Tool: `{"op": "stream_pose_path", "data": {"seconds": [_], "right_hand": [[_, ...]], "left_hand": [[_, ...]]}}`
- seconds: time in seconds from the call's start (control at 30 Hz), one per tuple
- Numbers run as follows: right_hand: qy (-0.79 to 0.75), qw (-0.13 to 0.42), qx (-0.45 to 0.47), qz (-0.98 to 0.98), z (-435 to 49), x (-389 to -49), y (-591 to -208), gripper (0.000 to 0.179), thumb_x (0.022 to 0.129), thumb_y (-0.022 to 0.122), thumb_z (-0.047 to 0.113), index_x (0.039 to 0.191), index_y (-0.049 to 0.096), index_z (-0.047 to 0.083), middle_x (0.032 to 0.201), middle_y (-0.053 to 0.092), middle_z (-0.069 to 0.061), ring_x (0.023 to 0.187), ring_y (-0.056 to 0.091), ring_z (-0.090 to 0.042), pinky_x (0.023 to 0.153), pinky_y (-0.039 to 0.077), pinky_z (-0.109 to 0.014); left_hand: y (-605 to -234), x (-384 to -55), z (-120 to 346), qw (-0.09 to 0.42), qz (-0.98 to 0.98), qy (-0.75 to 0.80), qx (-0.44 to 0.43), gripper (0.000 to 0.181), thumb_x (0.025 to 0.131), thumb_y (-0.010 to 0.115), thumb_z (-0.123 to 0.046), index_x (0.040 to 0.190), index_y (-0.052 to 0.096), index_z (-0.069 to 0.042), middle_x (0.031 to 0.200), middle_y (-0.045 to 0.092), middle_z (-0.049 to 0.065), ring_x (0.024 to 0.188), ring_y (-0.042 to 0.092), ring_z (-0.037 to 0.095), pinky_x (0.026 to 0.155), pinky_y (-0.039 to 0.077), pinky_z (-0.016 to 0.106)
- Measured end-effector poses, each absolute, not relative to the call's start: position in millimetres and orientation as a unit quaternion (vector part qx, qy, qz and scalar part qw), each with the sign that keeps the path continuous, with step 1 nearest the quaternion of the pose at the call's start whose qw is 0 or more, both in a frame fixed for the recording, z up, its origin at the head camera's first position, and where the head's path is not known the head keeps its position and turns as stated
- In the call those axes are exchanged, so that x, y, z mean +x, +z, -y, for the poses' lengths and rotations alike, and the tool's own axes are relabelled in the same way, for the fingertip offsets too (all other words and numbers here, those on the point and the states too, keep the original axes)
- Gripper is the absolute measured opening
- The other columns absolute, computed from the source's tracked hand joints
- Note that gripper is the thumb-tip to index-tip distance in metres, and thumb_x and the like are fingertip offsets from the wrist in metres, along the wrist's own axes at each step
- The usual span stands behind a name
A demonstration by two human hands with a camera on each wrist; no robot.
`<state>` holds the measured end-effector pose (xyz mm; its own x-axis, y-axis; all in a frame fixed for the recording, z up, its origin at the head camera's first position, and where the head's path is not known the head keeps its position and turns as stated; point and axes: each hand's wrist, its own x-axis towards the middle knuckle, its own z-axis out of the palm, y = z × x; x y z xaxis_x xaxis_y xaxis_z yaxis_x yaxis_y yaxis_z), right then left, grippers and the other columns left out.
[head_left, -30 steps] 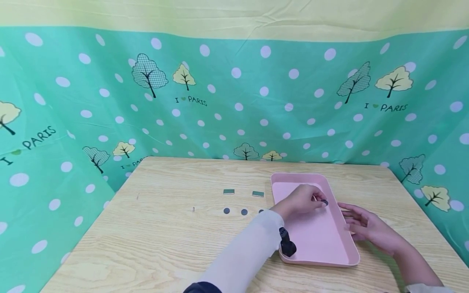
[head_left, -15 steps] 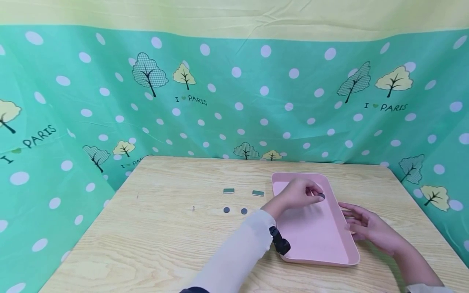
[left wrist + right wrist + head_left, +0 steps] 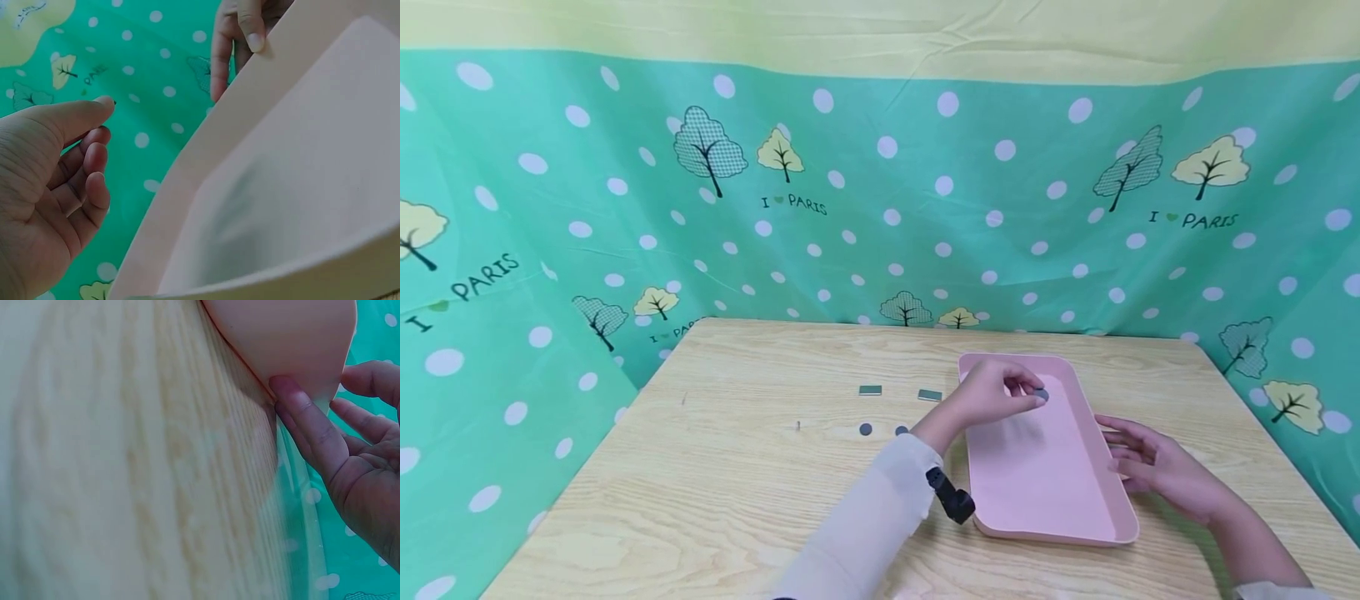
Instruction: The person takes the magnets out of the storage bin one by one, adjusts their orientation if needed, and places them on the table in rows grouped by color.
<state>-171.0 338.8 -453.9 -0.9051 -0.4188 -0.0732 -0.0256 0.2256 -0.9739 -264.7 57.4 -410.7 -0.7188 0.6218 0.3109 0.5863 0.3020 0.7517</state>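
My left hand [image 3: 988, 394] is above the far part of a pink tray [image 3: 1051, 487], pinching a small dark round disc [image 3: 1041, 394] between thumb and fingertips. In the left wrist view, only a dark sliver of it shows at the thumb tip. My right hand [image 3: 1165, 468] rests against the outside of the tray's right wall, its fingers slightly bent; the right wrist view shows the thumb [image 3: 300, 403] on the outer wall. Left of the tray lie two more dark discs [image 3: 866, 429], one partly covered by the left wrist.
Two small green rectangular pieces [image 3: 870, 390] lie behind the discs on the wood-grain table [image 3: 715, 492]. A tiny upright bit [image 3: 798, 426] is farther left. A green dotted curtain [image 3: 850, 208] hangs behind the table and at its sides.
The left hand has moved left and slightly up over the tray with the disc between its fingers. The right hand and tray have stayed in place.
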Motion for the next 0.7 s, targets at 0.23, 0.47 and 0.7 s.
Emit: {"op": "stream_pose_path", "data": {"seconds": [0.23,0.47,0.7], "right_hand": [[-0.599,0.160,-0.152,-0.770,-338,-172,-455,0.058,0.100,0.052,0.006,0.148,0.022,-0.009,0.127,0.055,0.020,0.110,0.060,-0.004,0.079,0.057,-0.044],[-0.600,0.155,-0.146,-0.771,-339,-171,-454,0.059,0.099,0.054,0.006,0.148,0.025,-0.007,0.135,0.054,-0.007,0.109,0.061,-0.005,0.077,0.057,-0.044],[-0.609,0.156,-0.153,-0.763,-341,-171,-455,0.055,0.099,0.052,0.004,0.149,0.030,-0.001,0.131,0.055,0.009,0.110,0.060,-0.004,0.077,0.057,-0.043]], "left_hand": [[-406,-258,-49,0.001,-0.804,0.451,0.387,0.015,0.085,0.076,-0.012,0.097,0.074,-0.004,0.081,0.067,-0.006,0.069,0.054,-0.003,0.067,0.048,0.011],[-407,-253,-40,-0.003,-0.812,0.447,0.376,0.014,0.086,0.076,-0.012,0.097,0.074,-0.005,0.079,0.066,-0.008,0.069,0.054,-0.004,0.066,0.049,0.011],[-409,-247,-25,-0.005,-0.819,0.453,0.353,0.015,0.085,0.077,-0.015,0.097,0.075,-0.006,0.080,0.066,-0.009,0.070,0.055,-0.002,0.063,0.049,0.014]]}}
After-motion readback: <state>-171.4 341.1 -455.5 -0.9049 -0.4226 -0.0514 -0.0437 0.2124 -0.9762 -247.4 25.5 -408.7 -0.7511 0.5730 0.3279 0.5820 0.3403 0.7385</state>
